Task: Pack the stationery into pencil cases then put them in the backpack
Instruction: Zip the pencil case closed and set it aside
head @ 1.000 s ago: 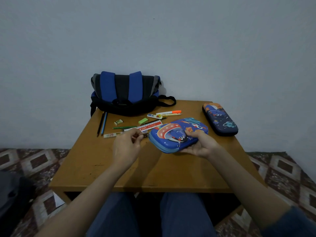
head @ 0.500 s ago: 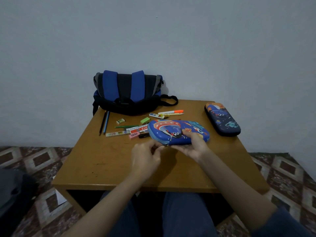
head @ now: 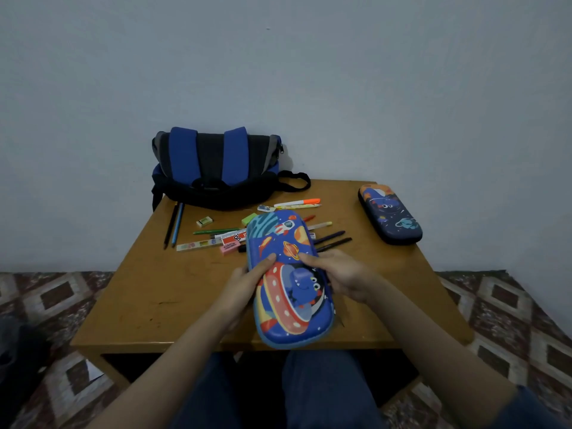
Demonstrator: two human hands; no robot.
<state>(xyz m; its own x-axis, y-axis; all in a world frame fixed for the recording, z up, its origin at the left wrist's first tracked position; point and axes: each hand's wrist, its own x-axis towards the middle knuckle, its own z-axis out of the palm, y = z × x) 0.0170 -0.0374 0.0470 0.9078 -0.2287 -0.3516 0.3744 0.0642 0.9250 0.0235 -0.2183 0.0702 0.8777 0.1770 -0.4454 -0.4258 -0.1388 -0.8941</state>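
Blue pencil case (head: 283, 239), zipped shut, held between both hands: left hand (head: 247, 284) grips its left edge, right hand (head: 339, 274) its right. Stationery (head: 216, 239) just beyond the fingertips. Best laid flat on the desk (head: 154, 289); right steadies, left unzips fully.

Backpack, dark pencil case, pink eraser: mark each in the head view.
backpack (head: 213, 162), head view, dark panel between the blue straps.
dark pencil case (head: 390, 215), head view, middle of its lid.
pink eraser (head: 229, 249), head view, its top face.

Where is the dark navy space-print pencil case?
Head view: the dark navy space-print pencil case lies at the far right corner of the wooden table, right of scattered pens.
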